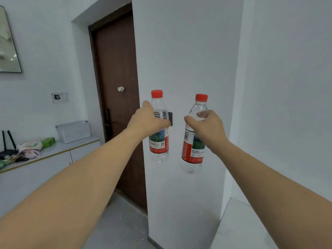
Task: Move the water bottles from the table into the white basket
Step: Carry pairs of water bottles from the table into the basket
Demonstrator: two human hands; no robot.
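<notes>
Both arms are stretched out in front of me at chest height. My left hand [146, 121] grips a clear water bottle [159, 144] with a red cap and a red-and-green label, held upright in the air. My right hand [206, 129] grips a second, like bottle [193, 153], upright with a slight tilt. The two bottles hang side by side in front of a white wall corner. The white basket [73, 131] stands far off to the left on a white cabinet top, beside the door.
A brown door [116, 69] is straight ahead on the left. The low white cabinet [46, 164] carries a router, tissue packs and a green box. A white ledge [240, 229] shows at the lower right. Grey floor lies below.
</notes>
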